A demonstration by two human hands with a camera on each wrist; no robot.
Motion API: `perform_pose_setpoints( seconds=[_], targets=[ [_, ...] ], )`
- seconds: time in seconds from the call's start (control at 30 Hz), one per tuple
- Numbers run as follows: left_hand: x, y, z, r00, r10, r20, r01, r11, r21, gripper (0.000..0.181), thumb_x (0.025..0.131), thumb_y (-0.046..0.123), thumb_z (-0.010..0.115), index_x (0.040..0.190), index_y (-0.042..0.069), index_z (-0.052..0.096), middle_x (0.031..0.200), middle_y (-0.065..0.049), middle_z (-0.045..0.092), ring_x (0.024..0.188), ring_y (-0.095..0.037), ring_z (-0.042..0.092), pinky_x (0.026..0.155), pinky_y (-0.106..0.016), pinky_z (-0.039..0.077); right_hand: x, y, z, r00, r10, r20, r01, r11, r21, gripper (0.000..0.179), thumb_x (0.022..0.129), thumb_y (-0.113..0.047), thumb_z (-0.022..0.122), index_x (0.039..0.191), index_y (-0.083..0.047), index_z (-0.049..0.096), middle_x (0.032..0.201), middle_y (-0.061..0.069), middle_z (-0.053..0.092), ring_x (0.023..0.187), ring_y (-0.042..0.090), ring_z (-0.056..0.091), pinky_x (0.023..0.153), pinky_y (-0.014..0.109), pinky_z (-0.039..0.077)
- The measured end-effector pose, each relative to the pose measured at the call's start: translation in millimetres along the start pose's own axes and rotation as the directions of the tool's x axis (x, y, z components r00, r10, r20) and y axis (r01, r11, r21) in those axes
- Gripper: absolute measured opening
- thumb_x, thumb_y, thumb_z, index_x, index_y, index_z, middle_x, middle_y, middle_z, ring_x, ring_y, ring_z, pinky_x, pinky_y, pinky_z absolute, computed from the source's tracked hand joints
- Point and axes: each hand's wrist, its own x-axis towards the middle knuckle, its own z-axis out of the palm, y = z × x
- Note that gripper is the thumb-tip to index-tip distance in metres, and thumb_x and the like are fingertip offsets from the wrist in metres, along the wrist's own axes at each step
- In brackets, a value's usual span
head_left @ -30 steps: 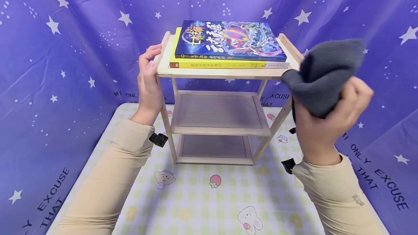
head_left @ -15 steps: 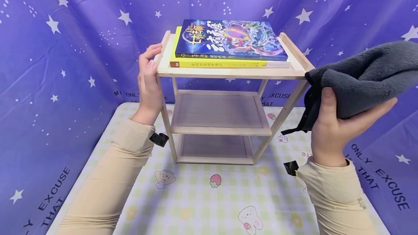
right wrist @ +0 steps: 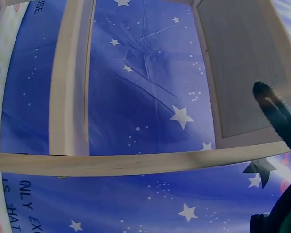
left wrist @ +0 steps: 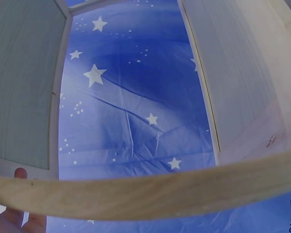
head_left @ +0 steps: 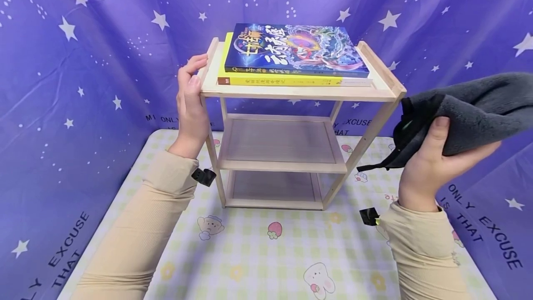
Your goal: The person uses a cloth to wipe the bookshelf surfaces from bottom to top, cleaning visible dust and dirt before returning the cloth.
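Observation:
A light wooden three-tier shelf stands upright on the table. Its top tier carries a blue illustrated book lying on a yellow book. My left hand holds the top tier's left edge; in the left wrist view its fingers show behind a wooden post. To the right of the shelf, my right hand holds a folded dark grey plush cloth with black edging and a hanging loop. The thumb lies on the cloth's near side. Dark cloth shows in the right wrist view.
A checked tablecloth with cartoon prints covers the table. Purple star-patterned curtains enclose it at the back and both sides. The two lower tiers, with the middle panel in sight, lie beneath the books.
My right hand has carried the grey cloth away from the shelf's right edge, to the right and then slightly down; that edge is uncovered now. The left hand has kept its place.

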Motion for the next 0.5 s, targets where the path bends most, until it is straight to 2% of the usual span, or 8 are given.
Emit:
perform_pose_setpoints(
  seconds=[0.17, 0.3, 0.4, 0.5],
  targets=[
    [1.0, 0.6, 0.8, 1.0, -0.013, 0.008, 0.013, 1.0, -0.004, 0.055, 0.091, 0.036, 0.03, 0.129, 0.001, 0.048, 0.147, -0.01, 0.045, 0.14, -0.009, 0.038, 0.116, -0.025, 0.031, 0.2, 8.5, -8.8, 1.0, 0.01, -0.007, -0.011, 0.997, -0.077, 0.087, 0.085, 0.006, 0.064, 0.15, 0.005, 0.005, 0.138, 0.019, 0.048, 0.126, 0.033, 0.05, 0.111, 0.037, 0.04],
    [0.7, 0.5, 0.8, 1.0, 0.003, 0.0, -0.003, 1.0, 0.01, 0.056, 0.091, 0.036, 0.029, 0.129, -0.001, 0.048, 0.146, -0.008, 0.048, 0.139, -0.01, 0.04, 0.115, -0.026, 0.032, -1.1, 18.6, -16.9, 0.998, 0.055, 0.0, -0.054, 0.988, -0.144, 0.086, 0.083, 0.005, 0.065, 0.151, 0.006, 0.011, 0.142, 0.016, 0.047, 0.129, 0.029, 0.048, 0.112, 0.032, 0.039],
    [0.4, 0.0, 0.4, 1.0, 0.012, -0.001, -0.012, 1.0, 0.018, 0.055, 0.091, 0.035, 0.029, 0.127, -0.001, 0.049, 0.146, -0.007, 0.049, 0.138, -0.011, 0.041, 0.114, -0.027, 0.031, -5.2, 25.6, -21.5, 0.994, 0.106, 0.039, -0.096, 0.976, -0.195, 0.087, 0.082, 0.001, 0.07, 0.151, 0.005, 0.018, 0.143, 0.014, 0.047, 0.131, 0.026, 0.047, 0.113, 0.03, 0.037],
    [0.4, -0.8, -0.4, 1.0, 0.007, 0.008, -0.007, 1.0, 0.017, 0.053, 0.092, 0.035, 0.028, 0.127, 0.001, 0.048, 0.146, -0.007, 0.048, 0.139, -0.01, 0.04, 0.114, -0.027, 0.032, -10.5, 31.7, -22.4, 0.981, 0.154, 0.115, -0.127, 0.967, -0.219, 0.083, 0.08, -0.005, 0.077, 0.148, 0.002, 0.029, 0.139, 0.013, 0.05, 0.128, 0.026, 0.048, 0.112, 0.029, 0.036]
  ],
)
